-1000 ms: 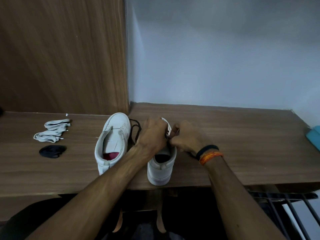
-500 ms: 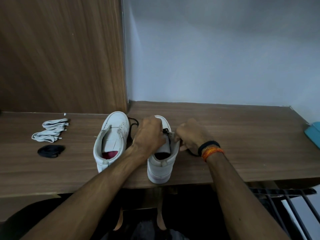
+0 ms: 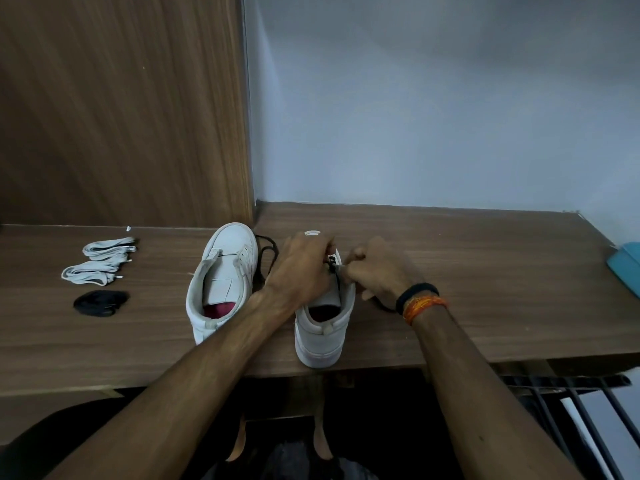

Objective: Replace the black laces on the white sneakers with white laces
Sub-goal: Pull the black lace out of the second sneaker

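White laces (image 3: 100, 261) were laid in two bundles at the left of the table (image 3: 485, 271), with a removed black lace (image 3: 100, 303) bunched just in front of them. Right of these, an unlaced white sneaker (image 3: 221, 282) was stood heel toward the viewer. Beside it, a second sneaker (image 3: 323, 334) was steadied by the left hand (image 3: 301, 268), whose fingers were curled over its upper. A black lace (image 3: 333, 266), threaded through that shoe's eyelets, was pinched by the right hand (image 3: 375, 271); bands (image 3: 420, 299) were worn on that wrist. A teal object (image 3: 625, 268) was seen at the far right edge.
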